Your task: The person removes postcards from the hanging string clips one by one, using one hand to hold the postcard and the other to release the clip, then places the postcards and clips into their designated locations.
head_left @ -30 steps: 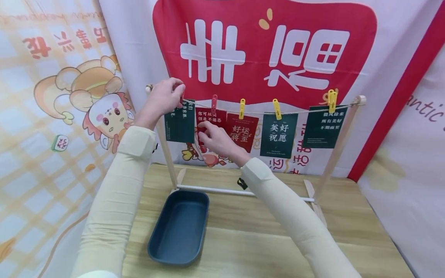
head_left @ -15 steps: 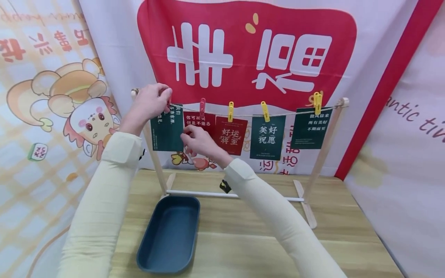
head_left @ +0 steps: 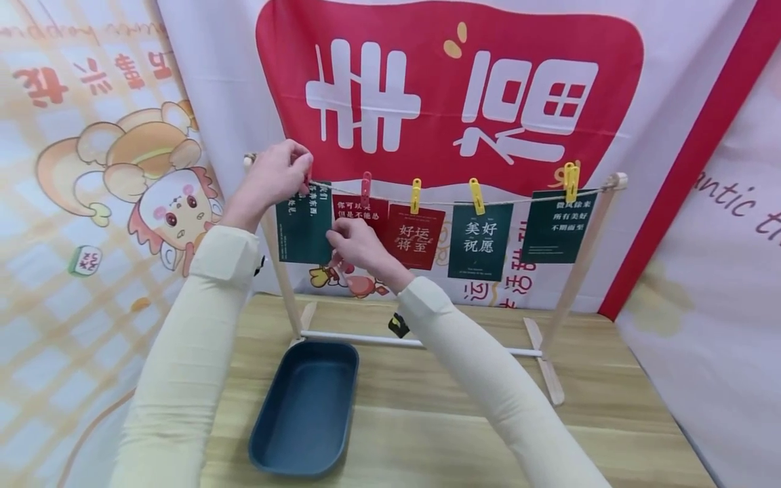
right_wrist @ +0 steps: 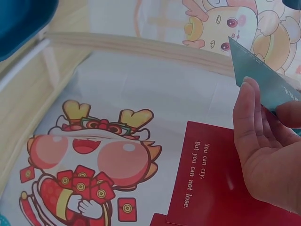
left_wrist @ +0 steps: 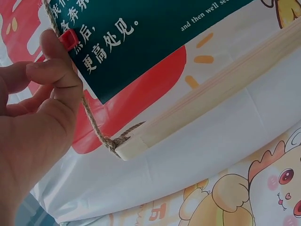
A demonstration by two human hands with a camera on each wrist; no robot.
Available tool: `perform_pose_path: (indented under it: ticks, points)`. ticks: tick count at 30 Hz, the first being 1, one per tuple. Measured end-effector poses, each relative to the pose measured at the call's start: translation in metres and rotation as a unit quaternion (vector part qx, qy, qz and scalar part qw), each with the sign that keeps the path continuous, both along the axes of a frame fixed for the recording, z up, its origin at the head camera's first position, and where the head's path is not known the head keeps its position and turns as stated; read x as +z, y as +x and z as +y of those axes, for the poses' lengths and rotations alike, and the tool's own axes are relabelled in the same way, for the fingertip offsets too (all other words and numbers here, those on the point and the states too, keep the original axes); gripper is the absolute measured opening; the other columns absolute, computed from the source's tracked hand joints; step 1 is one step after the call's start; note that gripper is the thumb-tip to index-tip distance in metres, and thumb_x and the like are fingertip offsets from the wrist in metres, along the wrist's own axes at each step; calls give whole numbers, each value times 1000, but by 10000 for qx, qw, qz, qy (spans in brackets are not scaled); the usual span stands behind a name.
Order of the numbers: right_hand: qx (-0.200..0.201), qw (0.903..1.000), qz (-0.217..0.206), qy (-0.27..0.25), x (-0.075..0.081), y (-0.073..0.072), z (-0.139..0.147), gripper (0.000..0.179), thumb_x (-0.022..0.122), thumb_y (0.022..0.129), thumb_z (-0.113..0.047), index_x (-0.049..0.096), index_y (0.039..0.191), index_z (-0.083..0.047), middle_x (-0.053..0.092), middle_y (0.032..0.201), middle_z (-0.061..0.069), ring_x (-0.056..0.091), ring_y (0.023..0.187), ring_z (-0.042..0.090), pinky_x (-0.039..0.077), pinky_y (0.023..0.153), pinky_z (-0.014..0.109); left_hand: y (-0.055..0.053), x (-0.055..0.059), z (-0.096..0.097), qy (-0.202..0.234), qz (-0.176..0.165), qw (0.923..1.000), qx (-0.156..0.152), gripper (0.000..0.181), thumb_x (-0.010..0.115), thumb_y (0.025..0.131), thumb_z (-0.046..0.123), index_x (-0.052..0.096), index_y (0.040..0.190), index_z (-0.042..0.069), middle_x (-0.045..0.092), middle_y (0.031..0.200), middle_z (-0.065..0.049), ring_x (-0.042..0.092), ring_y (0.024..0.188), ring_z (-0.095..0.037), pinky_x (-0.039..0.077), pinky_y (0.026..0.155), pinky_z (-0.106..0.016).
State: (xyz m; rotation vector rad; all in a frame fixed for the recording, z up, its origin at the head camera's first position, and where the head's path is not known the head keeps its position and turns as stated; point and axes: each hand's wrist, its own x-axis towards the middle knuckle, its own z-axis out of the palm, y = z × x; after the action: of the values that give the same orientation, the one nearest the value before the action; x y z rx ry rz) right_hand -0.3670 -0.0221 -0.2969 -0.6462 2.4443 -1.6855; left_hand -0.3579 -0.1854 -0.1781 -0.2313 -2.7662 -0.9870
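Observation:
At the left end of a string (head_left: 439, 202), my left hand (head_left: 268, 179) pinches a red clothespin (left_wrist: 69, 40) over the top edge of a dark green card (head_left: 304, 234). White writing covers the card's face. My right hand (head_left: 363, 252) pinches the card's right edge lower down; in the right wrist view its thumb and fingers lie on either side of the green card (right_wrist: 263, 82). Partly behind the right hand hangs a red card (right_wrist: 207, 179), under another red clothespin (head_left: 366, 184). The left fingers hide most of the clothespin they hold.
A second red card (head_left: 417, 237) and two more green cards hang to the right under yellow clothespins (head_left: 476, 196). The string spans a wooden frame (head_left: 573, 271) on the table. A blue tray (head_left: 305, 407) stands at front left, and a printed cloth (head_left: 232, 102) hangs behind.
The right hand has moved left from in front of the red card to the green card's right edge. The left hand stays at the clothespin. The head view has shifted slightly.

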Motion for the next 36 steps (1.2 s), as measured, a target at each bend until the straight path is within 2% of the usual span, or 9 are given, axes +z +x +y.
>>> perform_pose_path:
  ticks: [8, 12, 18, 22, 31, 36]
  points:
    - [41, 10000, -25, 33, 1, 2, 2, 14, 57, 100, -26, 61, 101, -12, 68, 89, 8, 71, 78, 29, 60, 66, 32, -2, 4, 1, -85, 36, 9999, -56, 53, 46, 101, 43, 43, 142, 10, 57, 119, -14, 65, 95, -26, 54, 94, -39]
    - [49, 9999, -97, -85, 0, 1, 2, 14, 58, 99, -25, 62, 103, -13, 67, 90, 9, 71, 83, 33, 61, 69, 36, -3, 6, 2, -17, 1, 10000, -65, 53, 49, 100, 43, 44, 142, 11, 58, 121, -13, 65, 94, -26, 55, 92, -37]
    - [63, 9999, -58, -121, 0, 1, 4, 13, 58, 99, -25, 62, 104, -14, 67, 90, 9, 70, 76, 27, 61, 69, 35, 0, 9, 4, 140, -83, 9999, -49, 54, 51, 99, 42, 45, 142, 11, 58, 121, -13, 67, 92, -25, 55, 92, -35]
    - [71, 9998, -109, -165, 1, 1, 4, 13, 57, 100, -25, 62, 105, -14, 67, 91, 9, 70, 77, 29, 60, 68, 34, 0, 9, 4, 184, 1, 9998, 40, 51, 53, 98, 41, 47, 140, 12, 58, 122, -11, 66, 91, -25, 56, 89, -33]
    - [177, 9998, -66, -102, -5, -2, 0, 13, 56, 100, -24, 60, 101, -12, 66, 88, 10, 70, 72, 23, 60, 69, 35, -4, 7, 3, 109, 150, 9998, 71, 51, 53, 98, 43, 49, 140, 14, 55, 132, -10, 57, 102, -23, 56, 87, -33]
    - [276, 9995, -7, -124, -7, -1, -3, 14, 56, 100, -24, 60, 100, -10, 66, 89, 10, 70, 71, 23, 60, 65, 32, -4, 6, -3, 331, 278, 9989, 182, 49, 53, 98, 44, 52, 138, 17, 55, 132, -8, 55, 107, -24, 56, 83, -30]
